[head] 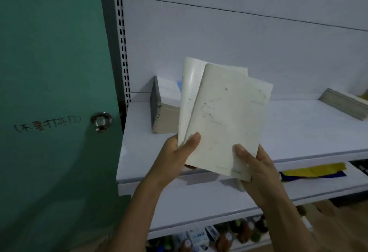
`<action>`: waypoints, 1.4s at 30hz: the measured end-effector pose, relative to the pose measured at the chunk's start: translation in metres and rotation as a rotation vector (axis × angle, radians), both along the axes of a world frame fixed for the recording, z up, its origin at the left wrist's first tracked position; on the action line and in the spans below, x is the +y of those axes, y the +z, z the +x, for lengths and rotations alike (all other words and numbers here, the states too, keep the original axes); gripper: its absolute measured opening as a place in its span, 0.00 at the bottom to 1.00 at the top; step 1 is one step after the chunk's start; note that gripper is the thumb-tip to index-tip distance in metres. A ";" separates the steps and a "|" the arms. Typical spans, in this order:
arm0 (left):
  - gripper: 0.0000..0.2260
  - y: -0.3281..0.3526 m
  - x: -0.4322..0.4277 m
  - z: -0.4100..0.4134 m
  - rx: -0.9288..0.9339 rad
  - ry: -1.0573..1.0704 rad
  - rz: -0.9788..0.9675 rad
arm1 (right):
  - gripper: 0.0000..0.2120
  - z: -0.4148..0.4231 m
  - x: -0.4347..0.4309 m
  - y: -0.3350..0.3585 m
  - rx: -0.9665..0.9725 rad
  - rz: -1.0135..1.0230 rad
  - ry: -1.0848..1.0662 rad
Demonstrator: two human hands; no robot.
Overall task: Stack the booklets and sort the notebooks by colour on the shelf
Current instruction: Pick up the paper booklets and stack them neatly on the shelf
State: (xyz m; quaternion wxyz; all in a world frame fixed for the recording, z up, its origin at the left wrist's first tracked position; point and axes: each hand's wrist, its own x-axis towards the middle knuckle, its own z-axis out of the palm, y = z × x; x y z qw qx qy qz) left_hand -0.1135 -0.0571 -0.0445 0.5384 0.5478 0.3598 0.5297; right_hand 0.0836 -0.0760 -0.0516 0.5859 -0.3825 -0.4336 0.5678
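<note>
Below, packets [199, 235] read "ZERO"; hands grip cream notebooks [229, 120].

— How are the person's arms placed?
— Both bare forearms rise from the lower edge, angled up and inward toward each other.
— And the left hand [175, 158]?
— Palm turned inward, thumb [191, 142] stretched upward and pressed flat, the other fingers curled out of sight behind.
— The right hand [256, 170]?
— It sits slightly lower, thumb [242, 152] pointing up and pressing, fingers wrapped underneath. Both are closed in a pinching grip, near each other but not touching.
</note>
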 end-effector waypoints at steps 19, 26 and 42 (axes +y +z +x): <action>0.16 -0.029 -0.145 0.330 0.007 -0.195 0.012 | 0.21 0.269 -0.226 -0.029 -0.217 -0.054 -0.750; 0.16 -0.027 -0.181 0.398 0.026 -0.144 0.046 | 0.16 0.334 -0.267 -0.031 -0.197 -0.136 -0.721; 0.19 -0.035 -0.115 0.549 -0.009 -0.259 -0.008 | 0.16 0.467 -0.217 -0.039 -0.262 -0.084 -0.874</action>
